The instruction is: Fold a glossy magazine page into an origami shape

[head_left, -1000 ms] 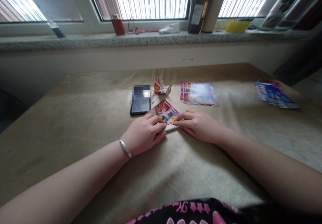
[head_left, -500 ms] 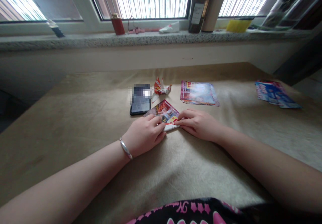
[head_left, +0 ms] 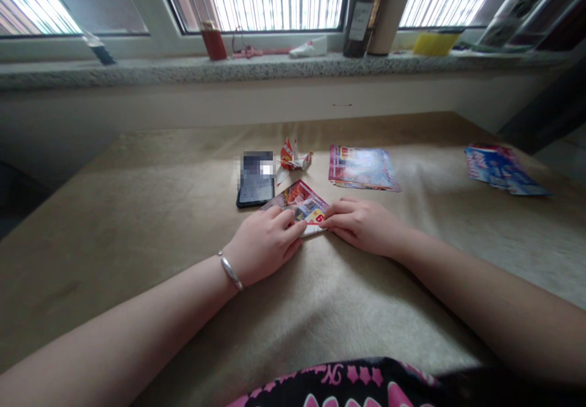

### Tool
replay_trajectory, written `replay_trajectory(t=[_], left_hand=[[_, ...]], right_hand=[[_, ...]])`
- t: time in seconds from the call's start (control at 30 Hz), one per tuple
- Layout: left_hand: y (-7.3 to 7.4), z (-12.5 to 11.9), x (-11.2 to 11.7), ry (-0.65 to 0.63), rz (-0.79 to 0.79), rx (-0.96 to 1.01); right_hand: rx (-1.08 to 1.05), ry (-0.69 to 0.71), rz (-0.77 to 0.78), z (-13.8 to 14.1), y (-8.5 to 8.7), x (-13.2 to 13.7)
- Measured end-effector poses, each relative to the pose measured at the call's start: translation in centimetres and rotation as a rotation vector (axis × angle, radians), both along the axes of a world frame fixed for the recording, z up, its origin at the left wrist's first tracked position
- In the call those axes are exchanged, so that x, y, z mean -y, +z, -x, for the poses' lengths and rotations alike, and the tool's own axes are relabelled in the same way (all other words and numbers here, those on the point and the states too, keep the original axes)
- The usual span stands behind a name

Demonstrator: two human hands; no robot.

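A colourful printed sheet of paper (head_left: pixel 300 202), folded with a white strip along its near edge, lies on the table under both hands. My left hand (head_left: pixel 263 239), a silver bangle at its wrist, has closed fingers pressing on the near left edge. At the right corner, my right hand (head_left: pixel 354 223) pinches the paper between thumb and fingertips. Just behind the sheet stands a folded red and white paper figure (head_left: pixel 295 158). A dark phone (head_left: pixel 255 181) lies flat to the left of it, its screen partly blurred. My fingers hide parts of the paper's near edge.
A stack of printed leaflets (head_left: pixel 364 168) lies behind my right hand. More blue leaflets (head_left: pixel 503 170) are fanned out at the table's far right. Along the granite windowsill (head_left: pixel 174 72) stand a red container (head_left: pixel 213 42), a dark lidded jar (head_left: pixel 361 22) and a yellow object (head_left: pixel 437 43).
My left fingertips have slid slightly to the right along the folded near edge. My right fingers have shifted a little, showing more of the yellow print. The other objects stay put.
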State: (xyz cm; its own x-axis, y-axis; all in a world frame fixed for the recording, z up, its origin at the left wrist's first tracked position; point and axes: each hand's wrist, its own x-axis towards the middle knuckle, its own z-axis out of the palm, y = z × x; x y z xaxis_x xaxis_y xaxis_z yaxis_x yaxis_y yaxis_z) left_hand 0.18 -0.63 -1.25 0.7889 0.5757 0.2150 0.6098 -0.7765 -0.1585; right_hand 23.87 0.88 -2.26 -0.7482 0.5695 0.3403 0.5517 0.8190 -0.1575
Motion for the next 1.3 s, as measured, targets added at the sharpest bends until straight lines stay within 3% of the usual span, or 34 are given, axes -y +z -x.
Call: replay_trajectory(t=[0.43, 1.3], left_hand=[[-0.1, -0.5, 1.4, -0.009, -0.133, -0.017], [-0.3, -1.1, 1.2, 0.047, -0.081, -0.065]], right_hand=[[0.029, -0.023, -0.028, 0.1, 0.1, 0.2], [0.072, -0.053, -0.060, 0.2, 0.2, 0.3]])
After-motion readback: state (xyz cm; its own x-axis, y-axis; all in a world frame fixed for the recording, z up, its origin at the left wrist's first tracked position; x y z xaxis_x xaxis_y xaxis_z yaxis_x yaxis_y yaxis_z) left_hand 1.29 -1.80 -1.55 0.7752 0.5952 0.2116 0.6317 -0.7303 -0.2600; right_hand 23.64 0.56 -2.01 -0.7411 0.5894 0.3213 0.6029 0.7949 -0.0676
